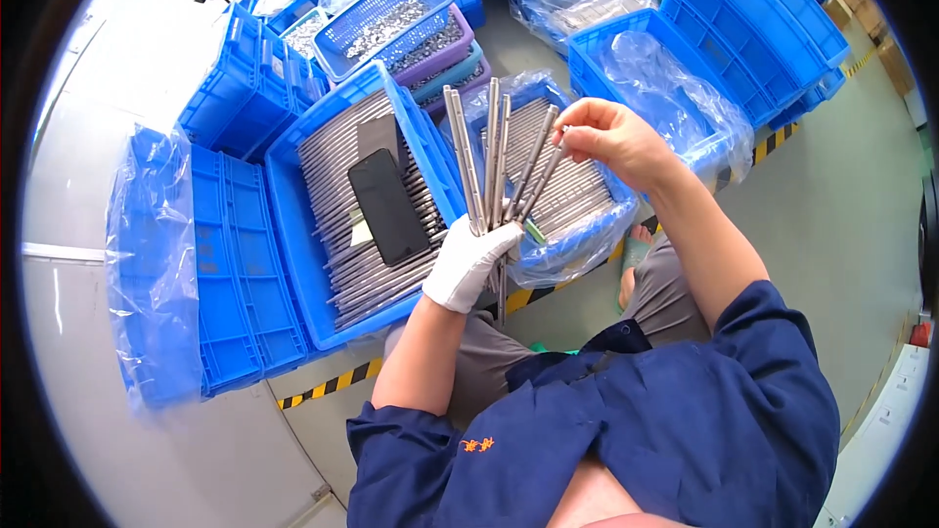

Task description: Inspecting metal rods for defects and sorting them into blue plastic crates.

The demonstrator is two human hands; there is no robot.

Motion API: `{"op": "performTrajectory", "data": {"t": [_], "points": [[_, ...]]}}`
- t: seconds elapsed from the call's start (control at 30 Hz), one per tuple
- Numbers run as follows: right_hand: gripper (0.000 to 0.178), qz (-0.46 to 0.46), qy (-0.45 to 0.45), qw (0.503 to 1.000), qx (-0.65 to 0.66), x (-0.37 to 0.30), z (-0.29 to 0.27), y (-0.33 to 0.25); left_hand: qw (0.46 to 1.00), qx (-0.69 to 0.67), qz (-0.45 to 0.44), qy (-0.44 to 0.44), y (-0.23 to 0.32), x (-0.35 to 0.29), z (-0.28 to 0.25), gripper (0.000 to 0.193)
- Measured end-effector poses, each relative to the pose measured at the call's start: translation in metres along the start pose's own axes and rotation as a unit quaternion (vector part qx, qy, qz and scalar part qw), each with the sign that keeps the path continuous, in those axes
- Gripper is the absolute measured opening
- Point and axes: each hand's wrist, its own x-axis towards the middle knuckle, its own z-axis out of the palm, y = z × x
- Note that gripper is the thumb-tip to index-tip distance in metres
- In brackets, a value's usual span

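My left hand [473, 259], in a white glove, is closed round a fanned bundle of several slim metal rods [496, 152] that stand upright from the fist. Bare, my right hand [618, 145] pinches the upper end of one rod [544, 176] leaning to the right; its lower end meets the bundle at the glove. Behind the bundle, a plastic-lined blue crate [626, 205] holds rows of similar rods [577, 198]. To the left, a larger blue crate [284, 200] is filled with rods, and a black phone [388, 207] lies on them beside a dark flat piece [380, 134].
Baskets of small metal parts [389, 27] are stacked beyond the left crate. Blue crates [748, 34] stand piled at the far right, near a crate with clear plastic film [665, 88]. Upended blue crates [240, 264] flank the left side. Black-and-yellow tape [333, 386] marks the floor.
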Motion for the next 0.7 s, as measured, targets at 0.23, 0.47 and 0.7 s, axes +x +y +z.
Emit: {"op": "performTrajectory", "data": {"t": [0.23, 0.47, 0.7], "points": [[0.023, 0.069, -0.018, 0.997, -0.013, -0.001, 0.012, 0.012, 1.000, -0.008, -0.007, -0.003, 0.000, 0.000, 0.003, 0.016], [0.025, 0.065, -0.075, 0.995, -0.006, -0.003, 0.006, 0.006, 0.999, -0.035, 0.002, -0.010, 0.001, -0.002, 0.000, 0.017], [0.020, 0.120, -0.032, 0.986, -0.115, -0.011, 0.029, 0.025, 0.998, -0.044, 0.030, -0.024, -0.002, -0.001, 0.002, 0.021]]}}
